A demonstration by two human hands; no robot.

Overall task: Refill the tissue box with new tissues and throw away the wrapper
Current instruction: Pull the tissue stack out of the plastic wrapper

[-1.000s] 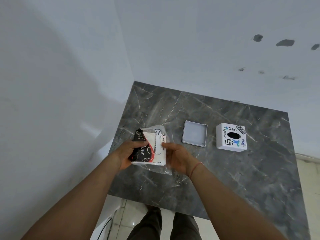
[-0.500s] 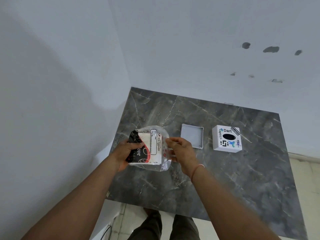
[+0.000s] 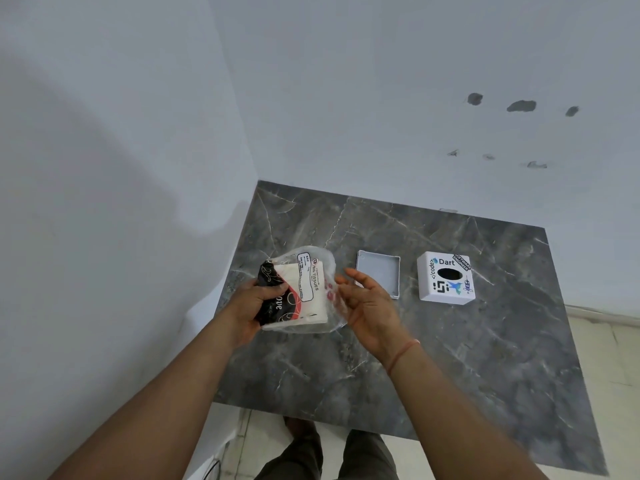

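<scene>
My left hand (image 3: 250, 304) grips a pack of tissues (image 3: 299, 294) above the left part of the table; its clear plastic wrapper has a black and red print and a white label. My right hand (image 3: 369, 306) hovers just right of the pack, palm up and fingers spread, fingertips near the loose plastic edge. The white cube tissue box (image 3: 446, 278) with stickers and an oval slot stands on the table at the right. Its grey flat base panel (image 3: 378, 273) lies between the box and my right hand.
The dark grey marble table (image 3: 450, 358) sits in a corner, with white walls at the left and behind. Its near edge runs just above my legs (image 3: 325, 452) and the pale tiled floor (image 3: 616, 375).
My right hand has let go of the wrapper's edge and opened, moving slightly right. The left hand still holds the pack, lifted and tilted a little.
</scene>
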